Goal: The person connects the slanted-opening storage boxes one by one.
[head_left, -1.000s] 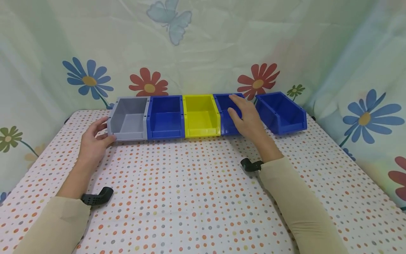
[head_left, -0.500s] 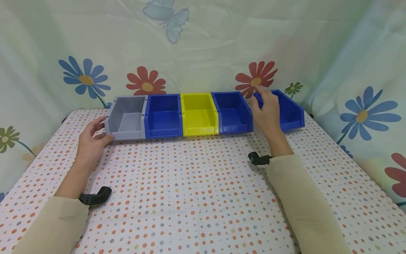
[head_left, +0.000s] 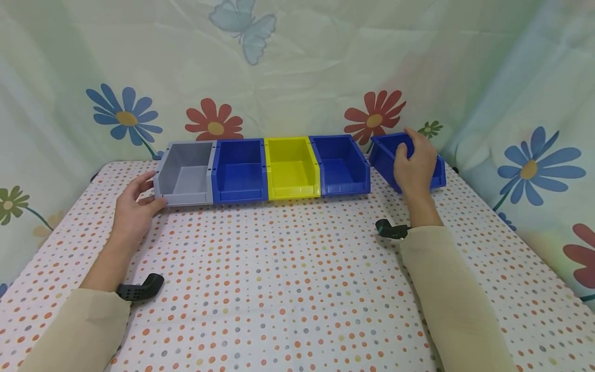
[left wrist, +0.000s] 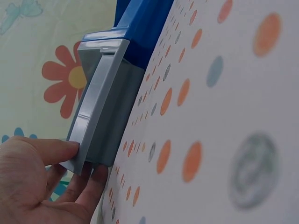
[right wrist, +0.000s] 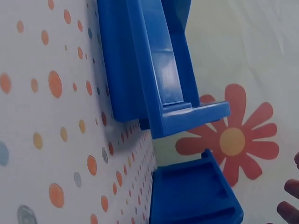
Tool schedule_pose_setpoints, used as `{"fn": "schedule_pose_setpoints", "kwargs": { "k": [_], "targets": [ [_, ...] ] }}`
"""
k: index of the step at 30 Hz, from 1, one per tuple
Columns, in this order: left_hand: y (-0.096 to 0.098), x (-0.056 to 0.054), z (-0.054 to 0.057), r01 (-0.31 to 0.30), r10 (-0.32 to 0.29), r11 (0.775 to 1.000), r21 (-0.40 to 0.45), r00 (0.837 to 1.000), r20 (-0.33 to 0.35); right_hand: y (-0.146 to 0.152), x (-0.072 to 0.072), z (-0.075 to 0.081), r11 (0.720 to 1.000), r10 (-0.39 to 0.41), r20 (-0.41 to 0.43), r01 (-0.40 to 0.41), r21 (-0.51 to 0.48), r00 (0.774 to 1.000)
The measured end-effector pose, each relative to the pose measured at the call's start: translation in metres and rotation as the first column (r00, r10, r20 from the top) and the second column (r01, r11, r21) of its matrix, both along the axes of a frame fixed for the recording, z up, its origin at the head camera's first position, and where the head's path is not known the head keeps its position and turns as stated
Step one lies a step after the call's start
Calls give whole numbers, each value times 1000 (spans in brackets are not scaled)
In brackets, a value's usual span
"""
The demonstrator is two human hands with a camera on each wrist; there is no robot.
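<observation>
A grey plastic storage bin (head_left: 188,178) stands at the left end of a row. My left hand (head_left: 135,206) grips its near left corner; in the left wrist view the thumb lies on the front lip of the grey bin (left wrist: 100,102), with fingers behind and under the corner. My right hand (head_left: 416,165) is over a blue bin (head_left: 385,161) that stands apart at the right, angled to the row. Its thumb and fingers are spread and hold nothing, and it covers part of that bin. The right wrist view shows only fingertips at the edge.
Right of the grey bin stand a blue bin (head_left: 240,175), a yellow bin (head_left: 293,173) and another blue bin (head_left: 341,173), side by side. A gap separates them from the angled bin. A dotted cloth (head_left: 260,289) covers the table; a flowered curtain (head_left: 297,67) hangs behind.
My right hand has moved right, from the row's right-hand blue bin to over the separate blue bin. My left hand has stayed at the grey bin, and the bins have not visibly moved.
</observation>
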State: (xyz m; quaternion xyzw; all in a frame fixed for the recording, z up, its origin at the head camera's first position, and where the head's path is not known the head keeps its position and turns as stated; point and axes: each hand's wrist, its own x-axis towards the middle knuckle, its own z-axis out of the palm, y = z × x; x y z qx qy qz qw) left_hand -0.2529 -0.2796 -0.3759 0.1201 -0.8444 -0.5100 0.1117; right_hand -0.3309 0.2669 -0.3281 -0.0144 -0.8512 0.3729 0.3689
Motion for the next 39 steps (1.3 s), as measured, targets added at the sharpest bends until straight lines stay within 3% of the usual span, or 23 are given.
{"fn": "schedule_pose_setpoints", "kwargs": {
  "k": [9, 17, 21, 25, 28, 33, 39],
  "targets": [
    [0, 1, 0, 13, -13, 1000, 6, 1000, -5, 13, -2, 0, 997, -69, -41, 68, -22, 997],
    [-1, 0, -2, 5, -5, 1000, 5, 1000, -15, 28, -1, -2, 981, -170, 77, 176, -79, 982],
    [-1, 0, -1, 5, -5, 1000, 6, 1000, -18, 42, -1, -6, 965, -196, 227, 229, -130, 954],
    [-2, -1, 0, 10, -10, 1000, 4, 1000, -14, 54, 1, -11, 956, -155, 422, 243, -165, 893],
    [-2, -2, 1, 12, -12, 1000, 3, 1000, -11, 61, 3, -12, 950, -100, 507, 233, -207, 856],
    [-2, -2, 2, 12, -12, 1000, 0, 1000, -6, 65, 3, -12, 939, -54, 529, 224, -261, 847],
    [-2, 0, 0, 14, -14, 1000, -1, 1000, -4, 68, 0, -16, 930, -71, 526, 248, -273, 848]
  ]
}}
